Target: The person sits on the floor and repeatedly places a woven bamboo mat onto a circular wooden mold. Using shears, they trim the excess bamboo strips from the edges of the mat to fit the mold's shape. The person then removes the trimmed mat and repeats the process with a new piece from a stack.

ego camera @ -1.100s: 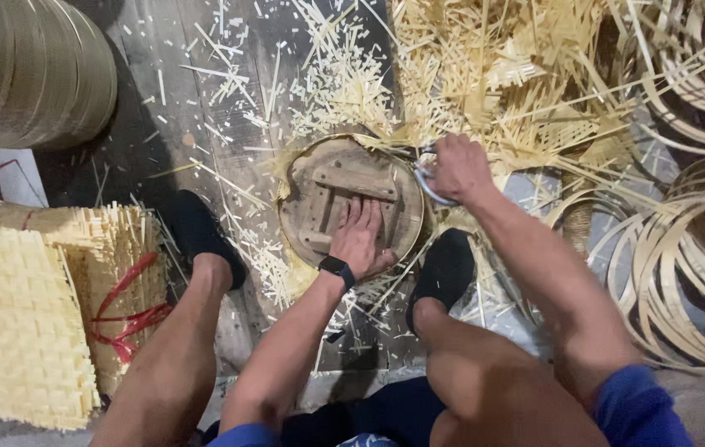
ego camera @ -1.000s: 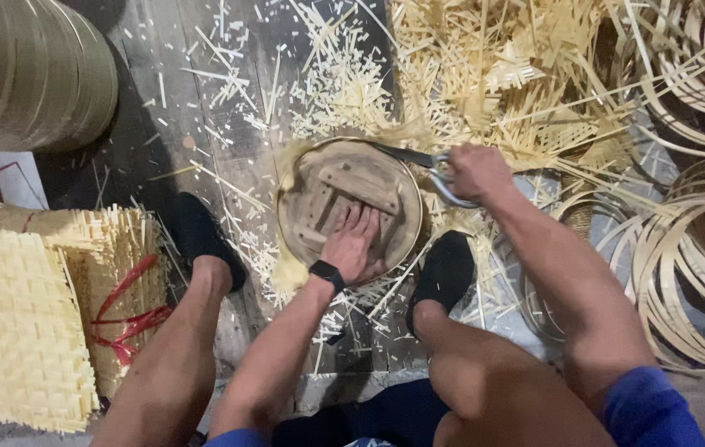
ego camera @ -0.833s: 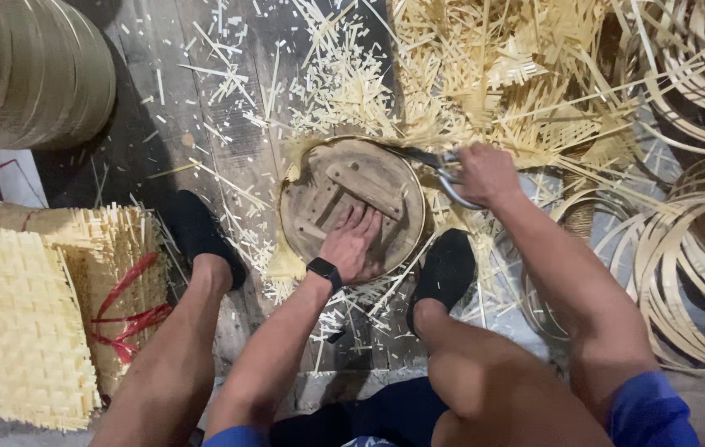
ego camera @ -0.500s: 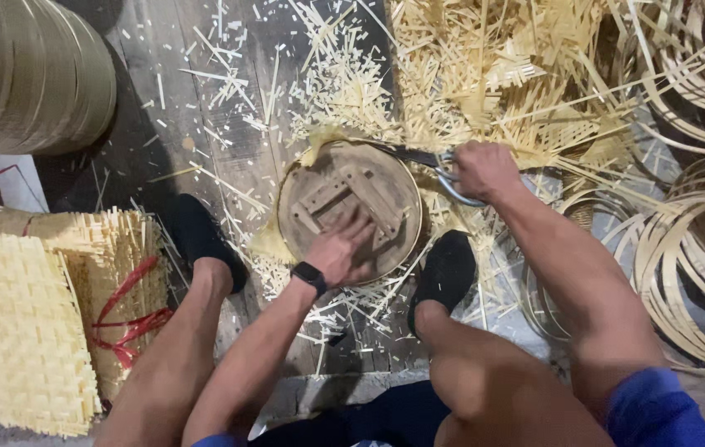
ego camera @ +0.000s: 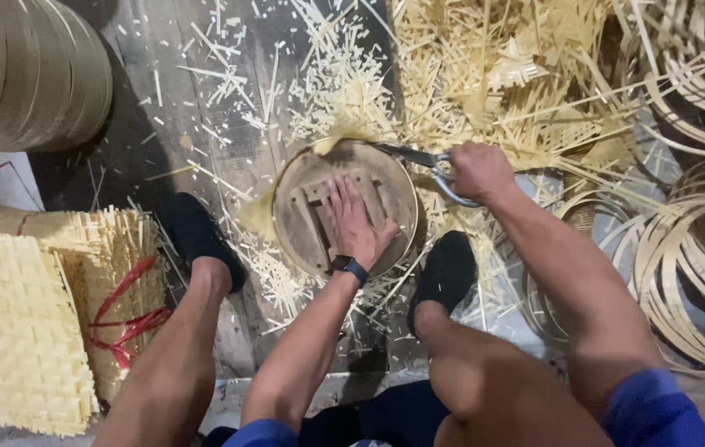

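Turned the round wooden form (ego camera: 344, 207) under the flat, open left hand (ego camera: 354, 222), mid-frame; right hand (ego camera: 476, 170) kept fingers gripping scissors (ego camera: 418, 157), trimming woven edge further round.

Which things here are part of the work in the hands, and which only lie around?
In use:
left hand pressing round wooden form
right hand holding scissors

Lying around:
cut strips
stacked woven mats
bamboo hoops

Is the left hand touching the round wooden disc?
Touching. In the head view the left hand lies flat, palm down, on the round wooden disc, with no gap visible between them.
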